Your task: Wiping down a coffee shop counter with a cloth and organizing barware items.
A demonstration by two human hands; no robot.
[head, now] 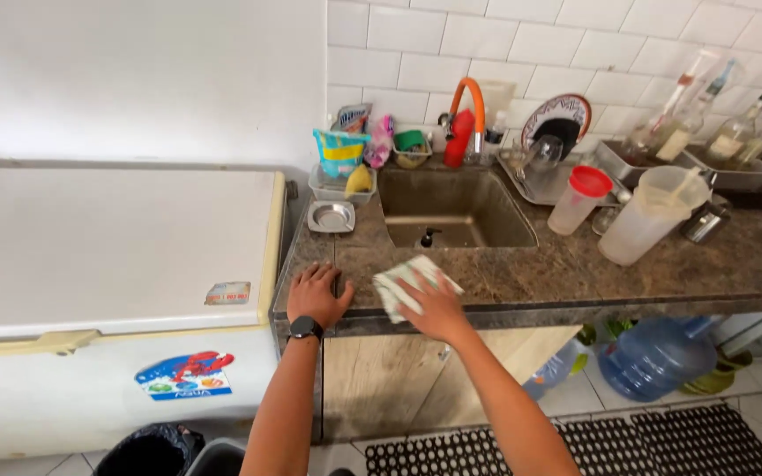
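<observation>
The right hand point(432, 310) lies palm down on a cloth point(412, 284), fingers spread flat and pressing it against the counter point(575, 273); the fingers are not curled around it. The cloth is crumpled, pale with a green check, and sits at the counter's front edge, just in front of the sink point(456, 210). The left hand point(317, 295) rests flat and empty on the counter's left front corner, fingers extended, a black watch point(306, 328) on the wrist.

Behind the hands, the recessed metal sink holds a small dark object near its drain; its kind cannot be made out. An orange-necked tap point(472, 106) rises at the back. A square metal dish point(332, 216) stands left of the sink. To the right stand a cup with a red lid point(580, 198) and a cloudy plastic jug point(650, 214). Bottles point(707, 115) along the tiled wall are blurred and partly cut off.

The counter is dark speckled stone. A white chest freezer point(116, 256) adjoins it on the left. A blue water bottle point(659, 357) lies beneath, partly hidden.
</observation>
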